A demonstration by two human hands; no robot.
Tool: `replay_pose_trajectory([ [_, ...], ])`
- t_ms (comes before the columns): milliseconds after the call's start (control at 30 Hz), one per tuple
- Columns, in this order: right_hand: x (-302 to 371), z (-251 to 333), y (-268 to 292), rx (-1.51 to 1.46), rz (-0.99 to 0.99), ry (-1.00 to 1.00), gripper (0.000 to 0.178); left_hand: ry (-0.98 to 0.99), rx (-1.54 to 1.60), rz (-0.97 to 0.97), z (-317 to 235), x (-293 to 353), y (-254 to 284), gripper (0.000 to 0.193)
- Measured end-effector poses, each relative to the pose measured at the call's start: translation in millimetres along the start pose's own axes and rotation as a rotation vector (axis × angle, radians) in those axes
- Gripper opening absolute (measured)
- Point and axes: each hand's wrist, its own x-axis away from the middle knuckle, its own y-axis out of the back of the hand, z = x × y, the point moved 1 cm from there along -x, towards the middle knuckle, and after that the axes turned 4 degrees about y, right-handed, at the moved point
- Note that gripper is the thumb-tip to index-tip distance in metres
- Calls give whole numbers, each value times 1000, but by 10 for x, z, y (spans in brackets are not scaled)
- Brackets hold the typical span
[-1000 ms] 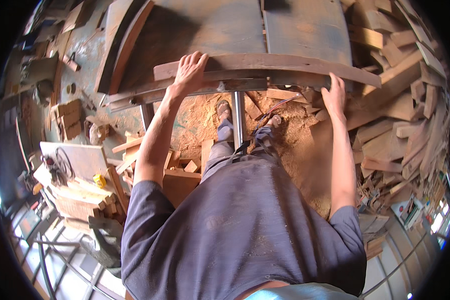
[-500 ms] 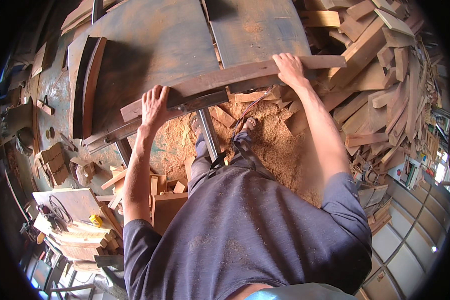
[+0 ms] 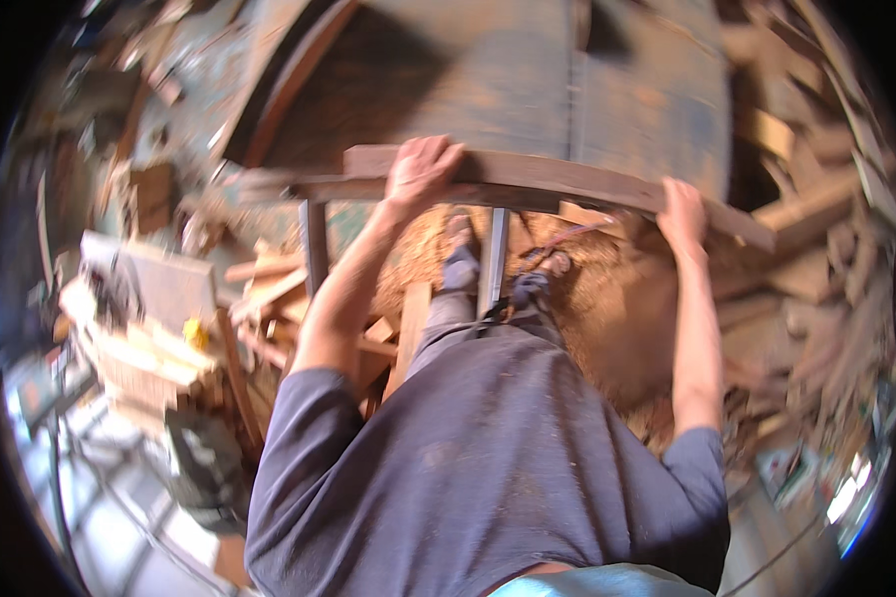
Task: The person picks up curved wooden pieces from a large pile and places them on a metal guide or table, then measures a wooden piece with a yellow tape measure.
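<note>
- Workshop floor (image 3: 607,328), deep in sawdust and ringed with timber offcuts (image 3: 806,229); a metal machine counter (image 3: 528,90) fills the upper field.
- Curved wooden plank (image 3: 567,179): lies along the counter's near edge, spanning both hands.
- Left hand (image 3: 420,171): grip closed over the plank near its left end, fingers wrapped on top.
- Right hand (image 3: 681,211): grip closed on the plank nearer its right end, thumb side toward the body.
- Step in hand, as judged: positioning or feeding the plank across the counter.
- Next move calls for even pressure from both hands, so that the curved piece does not twist, and for feet (image 3: 460,261) kept steady on loose sawdust.
</note>
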Motion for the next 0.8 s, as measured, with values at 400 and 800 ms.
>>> replay_pose_trajectory([
  [400,-15,92,-16,26,64,-10,64,11,59,-103,114,124,-100,68],
  [800,-43,4,-152,98,113,-58,63,29,109,-160,215,93,-234,37],
])
